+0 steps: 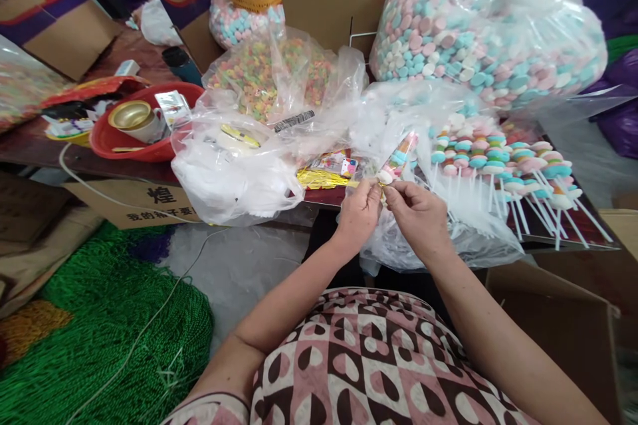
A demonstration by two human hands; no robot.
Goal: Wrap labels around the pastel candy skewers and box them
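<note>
A marshmallow skewer (pixel 399 158) in a clear wrapper points away from me, tilted to the right. At its near end, my left hand (pixel 361 209) and my right hand (pixel 417 212) meet with fingertips pinched together. Between them shows a thin gold twist tie (pixel 383 194) at the gathered neck of the wrapper. How far it goes round is hidden by the fingers. Just left of my left hand lies a bundle of gold twist ties (pixel 321 179). Several unwrapped marshmallow skewers (pixel 493 156) with white sticks lie to the right of my right hand.
Behind stand a big bag of marshmallows (pixel 478 46) and a bag of colourful gummies (pixel 284 73). A white plastic bag (pixel 234 179) and a red basin (pixel 134 149) are on the left. Green netting (pixel 124 325) covers the floor; an open carton (pixel 553 339) stands lower right.
</note>
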